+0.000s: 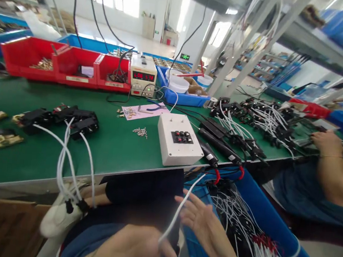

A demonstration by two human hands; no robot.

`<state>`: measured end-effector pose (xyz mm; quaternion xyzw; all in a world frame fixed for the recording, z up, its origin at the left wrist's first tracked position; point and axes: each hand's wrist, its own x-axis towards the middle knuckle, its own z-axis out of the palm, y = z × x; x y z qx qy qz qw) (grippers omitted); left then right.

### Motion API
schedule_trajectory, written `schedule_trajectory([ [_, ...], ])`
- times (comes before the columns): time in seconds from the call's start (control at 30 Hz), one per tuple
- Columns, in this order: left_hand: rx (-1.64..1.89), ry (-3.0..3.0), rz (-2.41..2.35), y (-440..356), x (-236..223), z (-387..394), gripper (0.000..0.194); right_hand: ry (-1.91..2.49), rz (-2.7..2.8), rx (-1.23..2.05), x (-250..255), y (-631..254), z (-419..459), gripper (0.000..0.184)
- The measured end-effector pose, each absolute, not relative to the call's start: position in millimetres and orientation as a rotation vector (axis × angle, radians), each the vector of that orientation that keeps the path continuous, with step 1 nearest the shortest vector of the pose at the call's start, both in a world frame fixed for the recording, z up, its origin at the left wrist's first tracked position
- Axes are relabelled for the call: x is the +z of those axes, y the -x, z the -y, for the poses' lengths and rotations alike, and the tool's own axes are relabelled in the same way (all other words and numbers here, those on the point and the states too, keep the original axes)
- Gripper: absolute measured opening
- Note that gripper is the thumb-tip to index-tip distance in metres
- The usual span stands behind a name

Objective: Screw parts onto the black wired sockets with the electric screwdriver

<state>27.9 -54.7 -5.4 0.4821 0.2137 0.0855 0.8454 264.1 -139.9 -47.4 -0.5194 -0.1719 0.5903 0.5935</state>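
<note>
- Head view: we take the white control box (179, 139), which sits near the front edge of the green counter (119, 148), as our landmark.
- Below the box, in front of the counter edge, our left hand (134, 246) has its fingers closed around a white cable (180, 208); the cable rises from that grip toward the box's front right corner.
- Our right hand (204, 222) is below and right of the box, palm open and fingers spread wide, just beside the cable; we cannot tell whether it touches it.
- A blue bin (273, 227) of black and white wire assemblies lies below and right of the box, under the counter edge.
- Left of the box, black modules (77, 121) lie on the counter, their white leads (68, 156) hanging over the edge.
- Behind the box stands a power supply (142, 78) with a red display; red bins (66, 65) are to its left.
- Far right of the box, another person's hand (323, 142) rests among a heap of cabled parts (258, 115).
</note>
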Motion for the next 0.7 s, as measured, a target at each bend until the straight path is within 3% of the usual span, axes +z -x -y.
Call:
schedule_trajectory([
  [0.07, 0.156, -0.731, -0.372, -21.0, -2.8, 51.0, 0.042, 0.820, 0.219, 1.422, -33.0, -231.6, 101.4, 0.059],
  [0.13, 0.158, -0.483, -0.330, -11.4, -3.7, 44.8, 0.035, 0.713, 0.147, 1.349, -26.2, -216.3, 76.0, 0.036],
  [0.2, 0.236, -0.371, -0.343, 0.1, -6.6, 38.3, 0.034, 0.711, 0.132, 1.256, -24.7, -214.9, 65.1, 0.025],
  [0.5, 0.835, -1.040, -0.706, 27.6, 2.1, 27.6, 0.012, 1.026, 0.159, 1.092, -25.6, -210.8, 90.5, 0.029],
  [0.7, 1.031, -1.446, -0.692, 31.2, 2.6, 31.9, 0.033, 1.173, 0.211, 1.046, -35.3, -189.4, 86.9, 0.035],
])
